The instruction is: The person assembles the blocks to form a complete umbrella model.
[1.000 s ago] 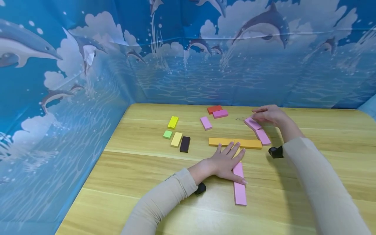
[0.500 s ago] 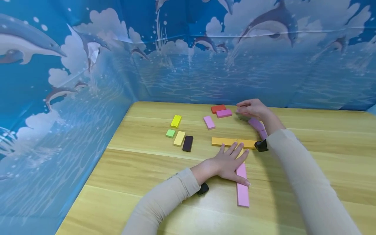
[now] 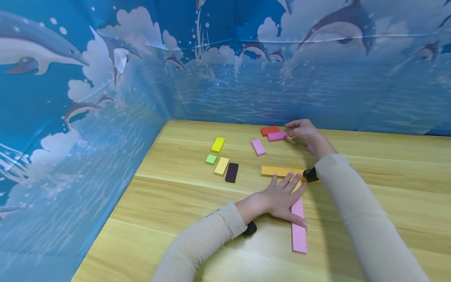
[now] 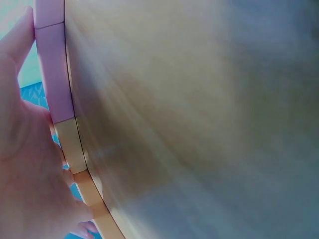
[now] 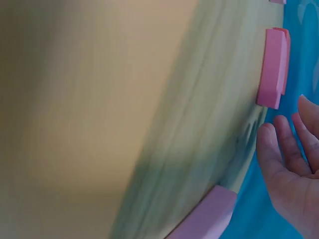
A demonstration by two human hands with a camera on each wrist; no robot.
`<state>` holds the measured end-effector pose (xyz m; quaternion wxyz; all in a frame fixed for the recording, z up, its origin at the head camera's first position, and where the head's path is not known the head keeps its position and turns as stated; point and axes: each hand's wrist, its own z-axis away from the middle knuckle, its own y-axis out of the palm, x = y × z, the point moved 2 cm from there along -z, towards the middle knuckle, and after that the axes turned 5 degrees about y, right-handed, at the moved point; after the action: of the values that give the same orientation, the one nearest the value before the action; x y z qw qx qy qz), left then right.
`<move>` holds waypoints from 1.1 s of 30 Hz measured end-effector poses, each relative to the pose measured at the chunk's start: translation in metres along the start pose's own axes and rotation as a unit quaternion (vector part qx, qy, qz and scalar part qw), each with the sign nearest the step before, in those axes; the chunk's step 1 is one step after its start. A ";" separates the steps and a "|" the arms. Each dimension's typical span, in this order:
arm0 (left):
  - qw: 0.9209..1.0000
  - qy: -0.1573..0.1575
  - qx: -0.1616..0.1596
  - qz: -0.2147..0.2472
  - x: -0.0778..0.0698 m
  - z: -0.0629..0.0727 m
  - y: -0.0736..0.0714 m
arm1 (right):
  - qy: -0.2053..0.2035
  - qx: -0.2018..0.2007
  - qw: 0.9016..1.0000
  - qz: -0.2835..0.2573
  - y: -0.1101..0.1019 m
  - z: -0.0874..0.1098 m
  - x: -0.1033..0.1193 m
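Right hand (image 3: 303, 131) moved closer, beside magenta block (image 3: 276, 136)

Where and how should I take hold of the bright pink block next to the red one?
I'd pinch the bright pink block across its narrow width near the right end, coming from the right, the side where the right hand is. The block lies flat with that end exposed, while the red block sits close behind its left part, likely leaving less finger room there.
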<state>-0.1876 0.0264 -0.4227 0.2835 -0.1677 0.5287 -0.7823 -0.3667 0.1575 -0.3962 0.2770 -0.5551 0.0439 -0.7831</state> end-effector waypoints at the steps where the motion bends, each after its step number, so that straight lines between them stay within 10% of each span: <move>1: 1.000 -0.001 0.001 0.000 0.000 -0.001 0.000 | 0.003 0.002 1.000 -0.001 0.000 -0.001 -0.001; 23: 1.000 -0.009 0.011 -0.008 0.000 -0.003 0.000 | -0.015 -0.015 0.987 0.157 0.009 -0.009 0.000; 33: 1.000 -0.007 0.008 -0.002 0.000 -0.002 0.001 | -0.020 -0.056 0.990 0.131 0.009 -0.005 -0.002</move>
<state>-0.1888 0.0274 -0.4242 0.2869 -0.1722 0.5196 -0.7862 -0.3673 0.1500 -0.4026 0.3459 -0.5746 0.1547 -0.7255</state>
